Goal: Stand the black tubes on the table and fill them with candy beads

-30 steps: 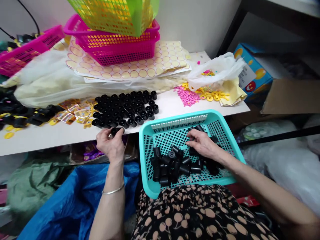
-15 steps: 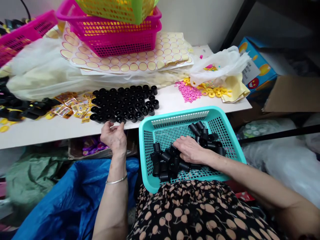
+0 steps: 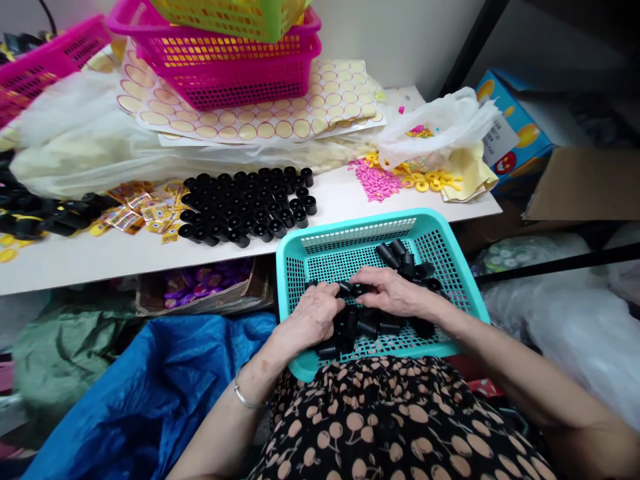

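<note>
A turquoise basket [image 3: 383, 217] rests at my lap, with a loose heap of short black plastic cylinders [image 3: 369, 328] lying in it. My left hand [image 3: 315, 313] reaches into the heap from the left, fingers curled and closed; what they grip is hidden. Close beside it, my right hand [image 3: 387, 292] pinches a black cylinder [image 3: 361, 290] between thumb and fingers. On the white table edge, tight rows of similar black cylinders [image 3: 245, 203] stand upright, their hollow ends showing.
Orange-yellow sachets [image 3: 160, 207] lie left of the rows. Pink bits [image 3: 376, 181] and yellow rings [image 3: 425, 181] sit to the right. Pink baskets [image 3: 245, 83] stand behind on sheets of round stickers [image 3: 345, 87]. Under the table is a carton [image 3: 235, 300] of purple pieces.
My left hand has left the front of the standing rows and moved right and down into the basket. The right hand remains in the heap, slightly shifted.
</note>
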